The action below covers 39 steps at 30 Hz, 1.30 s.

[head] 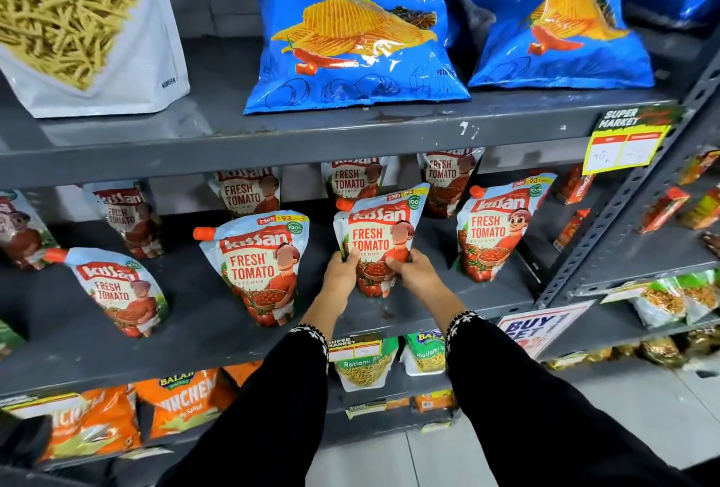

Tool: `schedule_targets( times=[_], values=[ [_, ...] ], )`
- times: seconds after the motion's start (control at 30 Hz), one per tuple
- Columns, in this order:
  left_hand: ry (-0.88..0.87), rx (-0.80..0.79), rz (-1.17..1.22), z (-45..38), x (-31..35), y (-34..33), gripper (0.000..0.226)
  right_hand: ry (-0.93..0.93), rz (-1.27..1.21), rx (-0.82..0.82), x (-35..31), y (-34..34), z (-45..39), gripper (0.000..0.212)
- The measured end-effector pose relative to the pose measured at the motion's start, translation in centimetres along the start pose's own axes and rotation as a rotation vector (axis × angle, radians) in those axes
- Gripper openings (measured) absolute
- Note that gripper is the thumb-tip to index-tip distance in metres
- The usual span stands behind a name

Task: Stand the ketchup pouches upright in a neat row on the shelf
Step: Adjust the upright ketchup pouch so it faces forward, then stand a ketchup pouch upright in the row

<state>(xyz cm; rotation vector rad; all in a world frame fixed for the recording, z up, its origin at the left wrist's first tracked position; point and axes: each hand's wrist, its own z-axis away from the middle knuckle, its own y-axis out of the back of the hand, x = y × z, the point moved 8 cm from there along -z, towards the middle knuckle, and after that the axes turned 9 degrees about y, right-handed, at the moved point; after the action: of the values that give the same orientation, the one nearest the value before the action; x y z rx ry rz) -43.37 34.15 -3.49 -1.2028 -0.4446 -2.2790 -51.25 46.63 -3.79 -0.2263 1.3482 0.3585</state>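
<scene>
We note grey metal shelving (296,136) with a perforated upright post (639,190), its paint chipped, over a pale tiled floor (440,459).

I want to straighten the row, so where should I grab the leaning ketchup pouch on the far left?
Grip the leaning pouch by both side edges of its wide lower body, coming from the front. Its top with the orange cap tips left, so hands low on the base can swing it upright.

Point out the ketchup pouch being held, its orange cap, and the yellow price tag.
held ketchup pouch (376,239): head view, front label.
orange cap (344,204): head view, cap side.
yellow price tag (623,149): head view, tag face.
</scene>
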Motion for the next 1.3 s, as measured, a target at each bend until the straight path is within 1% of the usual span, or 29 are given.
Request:
schedule_targets(
  times=[0.1,0.27,0.53,0.6,0.7,0.8,0.9,1.0,1.07,1.1,1.17,1.23,1.27,1.3],
  values=[
    [-0.005,0.008,0.025,0.1,-0.1,-0.1,0.042,-0.024,-0.021,0.000,0.5,-0.3,0.3,0.041],
    [-0.003,0.025,0.044,-0.2,0.2,0.0,0.040,-0.008,0.050,0.066,0.7,-0.3,-0.3,0.039],
    [-0.005,0.040,0.045,-0.9,0.4,0.4,0.041,-0.017,0.057,0.052,1.0,-0.6,-1.4,0.042],
    [-0.002,0.065,0.032,-0.7,0.0,0.6,0.046,-0.040,0.031,0.062,1.4,-0.2,-1.5,0.047],
    [0.018,0.142,-0.044,-0.3,-1.0,1.6,0.062,-0.086,0.074,0.078,2.3,-0.2,-1.1,0.054],
    [0.044,0.157,-0.077,0.1,-2.5,3.1,0.063,-0.099,0.239,0.188,3.0,-0.7,0.2,0.046],
    [0.063,0.134,-0.114,0.8,-3.4,4.8,0.061,-0.122,0.368,0.282,3.1,-1.9,1.7,0.050],
    [0.004,0.113,-0.229,1.9,-3.8,7.1,0.055,-0.155,0.371,0.388,3.3,-3.6,3.7,0.049],
    [-0.033,0.102,-0.284,2.6,-4.1,9.5,0.052,-0.133,0.331,0.411,3.4,-6.0,5.1,0.046],
    [-0.051,0.093,-0.297,2.8,-4.2,11.0,0.051,-0.120,0.304,0.398,3.5,-7.5,5.7,0.044],
    [-0.054,0.124,-0.337,3.0,-4.4,13.5,0.049,-0.095,0.248,0.311,3.7,-10.4,6.3,0.046],
    [-0.013,0.200,-0.374,3.0,-4.5,16.3,0.052,-0.088,0.173,0.202,3.6,-13.6,6.7,0.054],
    [0.008,0.239,-0.373,2.9,-4.5,17.4,0.054,-0.081,0.139,0.158,3.4,-14.8,6.8,0.055],
    [0.024,0.273,-0.366,2.8,-4.5,18.6,0.056,-0.072,0.104,0.122,3.2,-16.0,6.9,0.052]
  ],
)
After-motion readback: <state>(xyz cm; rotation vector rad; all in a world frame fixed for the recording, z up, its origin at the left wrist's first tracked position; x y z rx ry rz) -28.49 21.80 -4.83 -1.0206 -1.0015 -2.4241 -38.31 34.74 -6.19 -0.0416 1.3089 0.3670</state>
